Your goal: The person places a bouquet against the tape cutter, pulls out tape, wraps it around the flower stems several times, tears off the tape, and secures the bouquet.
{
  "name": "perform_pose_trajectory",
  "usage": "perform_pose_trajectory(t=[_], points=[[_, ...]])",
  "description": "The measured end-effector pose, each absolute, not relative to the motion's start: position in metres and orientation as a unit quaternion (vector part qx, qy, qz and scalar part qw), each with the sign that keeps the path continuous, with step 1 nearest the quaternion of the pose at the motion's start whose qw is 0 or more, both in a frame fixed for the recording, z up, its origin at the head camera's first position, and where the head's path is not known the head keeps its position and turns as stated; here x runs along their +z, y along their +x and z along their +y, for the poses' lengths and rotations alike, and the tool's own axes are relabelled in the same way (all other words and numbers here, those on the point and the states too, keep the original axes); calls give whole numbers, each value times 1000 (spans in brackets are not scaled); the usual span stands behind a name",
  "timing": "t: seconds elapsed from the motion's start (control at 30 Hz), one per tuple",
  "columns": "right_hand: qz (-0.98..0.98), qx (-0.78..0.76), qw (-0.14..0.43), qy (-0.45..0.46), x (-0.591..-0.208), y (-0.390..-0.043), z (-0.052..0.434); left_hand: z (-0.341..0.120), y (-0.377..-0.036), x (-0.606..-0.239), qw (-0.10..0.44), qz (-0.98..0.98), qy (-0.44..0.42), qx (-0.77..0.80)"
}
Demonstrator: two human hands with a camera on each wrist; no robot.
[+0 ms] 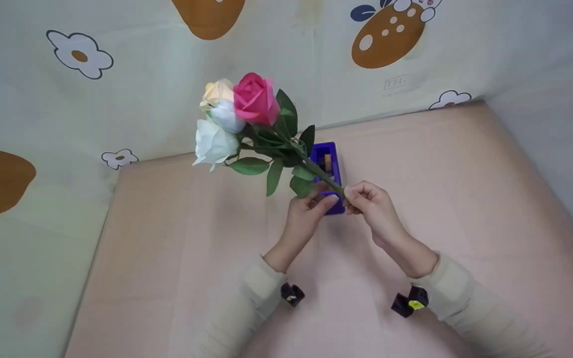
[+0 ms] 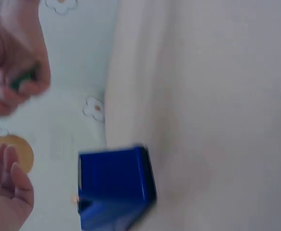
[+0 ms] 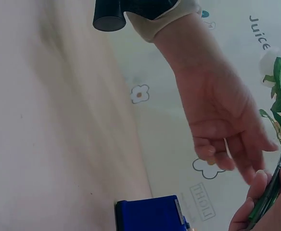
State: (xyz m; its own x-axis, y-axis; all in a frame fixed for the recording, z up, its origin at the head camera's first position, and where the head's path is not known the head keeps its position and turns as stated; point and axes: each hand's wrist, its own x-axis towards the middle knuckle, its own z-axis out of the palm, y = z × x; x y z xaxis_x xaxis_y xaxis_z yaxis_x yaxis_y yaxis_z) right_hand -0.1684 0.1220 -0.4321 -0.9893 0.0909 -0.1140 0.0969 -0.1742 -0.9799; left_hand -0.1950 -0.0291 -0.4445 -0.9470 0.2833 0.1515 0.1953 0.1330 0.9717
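The right hand [image 1: 371,199] pinches the rose bouquet [image 1: 246,124] by its stems; blooms lean toward ten o'clock. The left hand [image 1: 309,211], fingers relaxed, hovers beside the stems, above the blue box [image 1: 334,171].

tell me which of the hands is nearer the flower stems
Right. The right hand pinches the bottom of the flower stems. The left hand is beside them with fingers relaxed, not gripping.

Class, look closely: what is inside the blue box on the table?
The blue box is open-topped; brownish pieces show inside. The left hand and flower stems cover its near part.
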Motion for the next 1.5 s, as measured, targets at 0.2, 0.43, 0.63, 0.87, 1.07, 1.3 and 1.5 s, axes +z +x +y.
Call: perform_pose_trajectory(t=[0.2,0.43,0.63,0.87,1.07,1.3,1.5], points=[[666,-741,10,83,-439,-169,118,-9,-188,-449,-29,677,100,728],[701,-707,67,58,-441,-172,123,0,-185,-457,-57,666,33,743],[723,-673,152,35,-441,-175,131,5,-181,-463,-63,628,-22,776],[734,-653,186,4,-443,-178,138,6,-182,-467,-61,601,-49,795],[702,-685,195,11,-446,-180,138,5,-182,-467,-55,620,-82,778],[654,-732,171,79,-445,-187,132,7,-184,-469,-53,615,-102,780],[645,-749,119,92,-444,-189,127,4,-184,-469,-38,614,-102,781]])
